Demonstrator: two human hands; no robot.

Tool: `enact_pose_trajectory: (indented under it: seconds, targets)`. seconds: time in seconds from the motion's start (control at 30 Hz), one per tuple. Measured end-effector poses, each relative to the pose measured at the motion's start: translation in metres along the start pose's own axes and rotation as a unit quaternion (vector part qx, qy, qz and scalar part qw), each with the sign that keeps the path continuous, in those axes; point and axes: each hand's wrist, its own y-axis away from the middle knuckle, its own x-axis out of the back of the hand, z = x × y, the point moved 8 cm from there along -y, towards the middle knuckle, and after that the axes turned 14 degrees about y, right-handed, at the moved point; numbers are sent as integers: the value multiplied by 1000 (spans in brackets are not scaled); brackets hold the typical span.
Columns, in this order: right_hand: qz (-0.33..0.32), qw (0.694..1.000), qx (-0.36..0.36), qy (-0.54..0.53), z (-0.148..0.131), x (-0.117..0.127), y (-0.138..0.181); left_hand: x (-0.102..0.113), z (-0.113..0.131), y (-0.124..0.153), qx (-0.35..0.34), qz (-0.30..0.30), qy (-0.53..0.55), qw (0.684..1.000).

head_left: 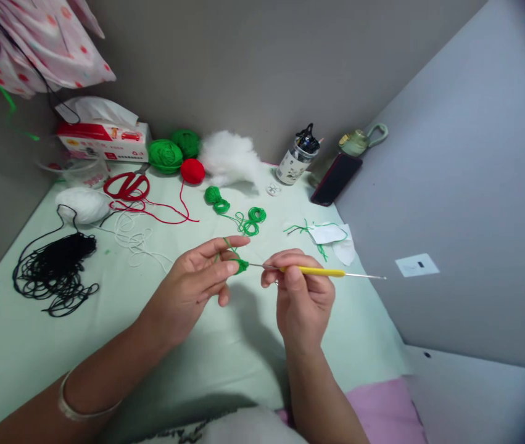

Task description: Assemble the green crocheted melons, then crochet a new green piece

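My left hand (200, 277) pinches a small green crochet piece (240, 266) between thumb and fingers, with green yarn (248, 223) looped over the index finger and trailing back to a small green skein (216, 198). My right hand (300, 296) grips a yellow-handled crochet hook (318, 271), its metal tip pushed into the green piece. Both hands hover above the pale green table cover (225, 345).
Black yarn tangle (56, 271), white yarn ball (82, 204), red scissors (127, 185) and red thread lie left. Green balls (166, 154), a red ball (192, 171), white stuffing (229, 160), a tissue box (102, 140), a jar (295, 160), a phone (335, 179) stand behind. Grey wall on the right.
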Motion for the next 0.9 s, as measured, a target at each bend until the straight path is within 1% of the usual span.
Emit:
enact_pose_trajectory:
  seconds: [0.07, 0.2, 0.33, 0.4, 0.53, 0.57, 0.63, 0.73, 0.83, 0.9]
  targets:
    - [-12, 1000, -1, 3, 2, -3, 0, -1, -2, 0, -12, -9, -29, 999]
    - [-30, 997, 28, 64, -1, -9, 1, 0, -8, 1, -15, -15, -82, 996]
    - [-39, 998, 31, 35, -3, -10, 2, 3, -6, 2, -23, -6, -75, 997]
    - [-44, 999, 5, -9, 2, -10, 1, 1, -6, 1, -4, -20, -49, 999]
    - [-32, 990, -94, -103, 16, -6, -4, -7, -13, 1, 86, -69, 15, 994]
    - [-29, 986, -117, -119, 19, -5, -5, -8, -14, 1, 99, -77, 27, 992]
    - [-30, 977, -152, -148, 24, -5, -6, -8, -15, 1, 102, -82, 39, 991]
    - [-47, 966, -177, -181, 27, -11, -4, -6, -12, 0, 65, -68, 36, 995]
    - [-61, 969, -160, -178, 25, -17, -2, -4, -10, 0, 36, -47, 23, 998]
    - [-53, 975, -143, -164, 23, -17, -2, -4, -12, 0, 49, -48, 24, 997]
